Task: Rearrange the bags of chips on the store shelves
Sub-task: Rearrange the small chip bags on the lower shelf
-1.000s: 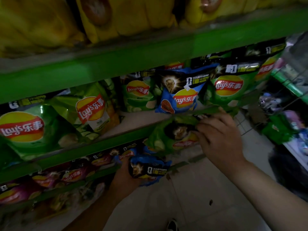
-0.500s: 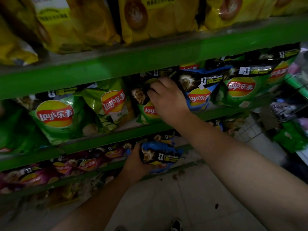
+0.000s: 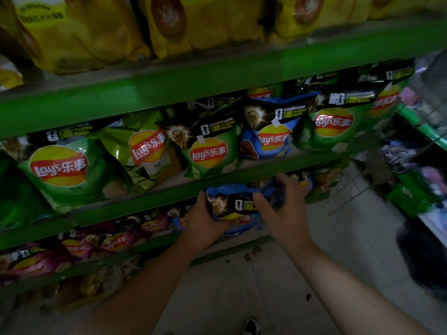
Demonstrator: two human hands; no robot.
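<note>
Top shelf (image 3: 217,78): yellow bags (image 3: 169,22) in a row along the front edge. Middle shelf (image 3: 154,198), left to right along its front edge: big green bag (image 3: 60,170) at the left end, lime bag (image 3: 147,151) tilted beside it, centre green bag (image 3: 209,153), shelved blue bag (image 3: 271,139), then right green bag (image 3: 333,124) toward the right end. All have faces out. One level down, purple bags (image 3: 113,243) lie along the left part. The held blue bag (image 3: 232,204) is off the shelves, just below the middle shelf's front edge, right of centre, between my hands. My left hand (image 3: 205,223) grips its lower left side, thumb on the front, fingers wrapped under. My right hand (image 3: 283,209) has the thumb across the bag's black band and fingers curled round the right end. It's blurred, but reads as a grip. Bottom edge of view: shoe tip (image 3: 251,326) on the floor (image 3: 242,286).
</note>
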